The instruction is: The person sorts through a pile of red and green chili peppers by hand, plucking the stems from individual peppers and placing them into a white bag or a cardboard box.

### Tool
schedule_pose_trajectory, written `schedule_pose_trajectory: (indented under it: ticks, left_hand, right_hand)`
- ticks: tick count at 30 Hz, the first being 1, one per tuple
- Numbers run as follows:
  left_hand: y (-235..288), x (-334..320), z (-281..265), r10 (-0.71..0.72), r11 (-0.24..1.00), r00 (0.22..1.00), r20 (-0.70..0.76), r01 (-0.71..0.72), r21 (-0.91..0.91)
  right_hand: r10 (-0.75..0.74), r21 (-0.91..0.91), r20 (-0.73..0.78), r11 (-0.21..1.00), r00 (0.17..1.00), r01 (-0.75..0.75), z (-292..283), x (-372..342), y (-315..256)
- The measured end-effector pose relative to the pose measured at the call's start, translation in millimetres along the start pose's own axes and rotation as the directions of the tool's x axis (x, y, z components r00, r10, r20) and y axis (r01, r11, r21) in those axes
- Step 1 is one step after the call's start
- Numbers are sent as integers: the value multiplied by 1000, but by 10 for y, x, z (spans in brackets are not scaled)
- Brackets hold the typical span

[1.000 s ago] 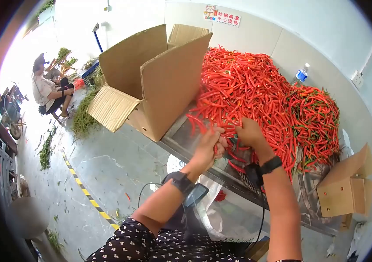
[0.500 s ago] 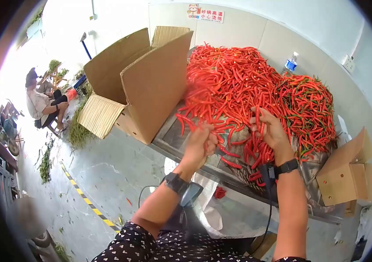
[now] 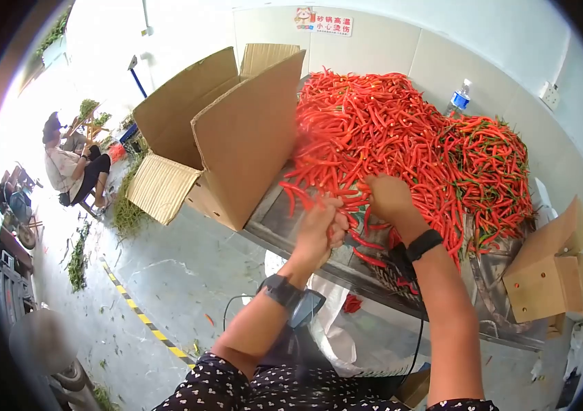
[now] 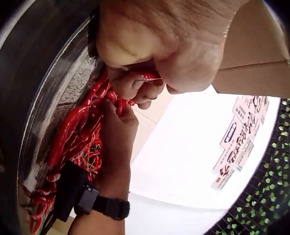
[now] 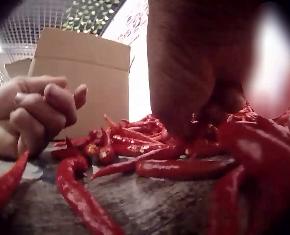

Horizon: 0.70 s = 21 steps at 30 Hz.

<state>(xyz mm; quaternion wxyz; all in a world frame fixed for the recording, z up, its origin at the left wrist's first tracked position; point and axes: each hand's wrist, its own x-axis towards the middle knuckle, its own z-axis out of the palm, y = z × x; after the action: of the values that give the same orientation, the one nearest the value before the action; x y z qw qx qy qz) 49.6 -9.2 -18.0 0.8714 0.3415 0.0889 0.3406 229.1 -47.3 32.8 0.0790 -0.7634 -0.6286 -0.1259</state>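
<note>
Red chilies (image 3: 374, 123) lie in a big heap on a dark table. At its near edge, the left hand (image 3: 317, 229) is curled, with a red chili (image 4: 147, 76) between its fingers in the left wrist view. Just right of it, the right hand (image 3: 393, 200) reaches down into the near chilies, its fingertips hidden in the head view. In the left wrist view the right hand (image 4: 118, 134) pinches at red chilies. Loose chilies (image 5: 184, 168) lie on the table below the right hand (image 5: 184, 73) in the right wrist view.
A large open carton (image 3: 243, 130) stands left of the heap, a smaller one (image 3: 541, 284) at the right. A water bottle (image 3: 459, 98) is behind. Red-and-green chilies (image 3: 493, 171) lie to the right. Another person (image 3: 72, 164) sits at far left.
Since half a second ago, the right hand has moved left, closer to the left hand, and turned with its back upward. The left hand has shifted slightly right.
</note>
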Motion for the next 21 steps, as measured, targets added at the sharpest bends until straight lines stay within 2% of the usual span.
schedule_pose_trajectory:
  ticks: [2, 3, 5, 6, 8, 9, 11, 12, 13, 14, 15, 17, 21]
  left_hand:
    - [-9, 4, -4, -8, 1000, 1000, -13, 8, 14]
    - [-7, 4, 1, -9, 1000, 1000, -14, 9, 10]
    - [-10, 1, 21, 2, 1000, 1000, -10, -2, 27]
    - [-15, 5, 20, 1, 1000, 1000, -12, 0, 24]
    - [-15, 12, 20, -5, 999, 1000, 8, 5, 43]
    - [-18, 12, 22, -7, 999, 1000, 9, 7, 43]
    - [-21, 15, 19, 2, 998, 1000, 11, -2, 68]
    - [-25, 17, 15, 2, 998, 1000, 11, -3, 70]
    - [-31, 19, 9, 7, 998, 1000, 15, -8, 61]
    - [-33, 15, 7, 12, 999, 1000, 17, -13, 53]
    - [-27, 6, 12, 15, 998, 1000, 16, -16, 56]
    - [-16, -2, 32, 10, 999, 1000, -10, -10, 43]
    - [-21, 5, 26, 16, 999, 1000, 0, -16, 47]
  right_hand:
    - [87, 226, -16, 971, 996, -81, -90, -63, 90]
    - [86, 224, -13, 971, 996, -81, -102, -89, 170]
    - [240, 500, 27, 838, 970, -221, -128, -161, 375]
    - [240, 497, 30, 839, 970, -222, -66, -178, 507]
    - [303, 716, 134, 628, 944, -303, 124, -167, 733]
    - [305, 716, 134, 628, 943, -305, 88, -154, 706]
    - [193, 735, 106, 645, 975, -208, 41, -108, 600]
    - [193, 737, 105, 644, 976, -207, 38, -80, 515]
    - [126, 572, 5, 813, 992, -106, 41, -46, 409]
    - [36, 367, -76, 930, 996, -5, 48, -14, 318]
    - [33, 370, -79, 929, 996, -2, 71, 29, 247]
    - [124, 109, 36, 986, 992, -128, 124, 122, 139]
    - [75, 40, -34, 996, 997, -73, 96, 124, -2]
